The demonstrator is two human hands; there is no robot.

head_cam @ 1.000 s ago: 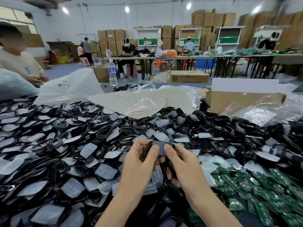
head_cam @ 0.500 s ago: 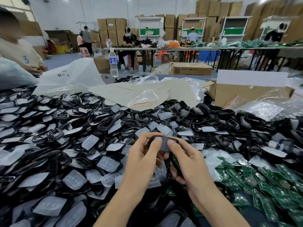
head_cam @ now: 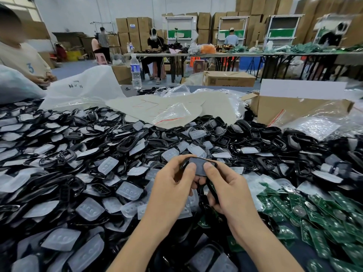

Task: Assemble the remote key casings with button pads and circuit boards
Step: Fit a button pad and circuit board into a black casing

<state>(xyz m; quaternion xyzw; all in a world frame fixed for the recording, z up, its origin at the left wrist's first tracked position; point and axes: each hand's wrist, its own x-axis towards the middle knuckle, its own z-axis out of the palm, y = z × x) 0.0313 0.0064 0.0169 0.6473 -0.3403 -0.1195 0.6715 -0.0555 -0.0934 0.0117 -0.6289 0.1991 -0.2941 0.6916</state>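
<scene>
Black casing (head_cam: 199,168) pinched by left hand (head_cam: 172,185), right hand (head_cam: 227,190)

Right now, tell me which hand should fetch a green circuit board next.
Right, likely. The pile of green circuit boards lies beside the right hand; the left hand would have to cross over. Both grip the black plastic casing.

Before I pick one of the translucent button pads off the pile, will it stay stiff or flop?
Probably floppy: the translucent button pads look thin and moulded, several draped unevenly over black casings. Likely very light, so a push may scatter neighbours. The frosted surface suggests decent grip.
</scene>
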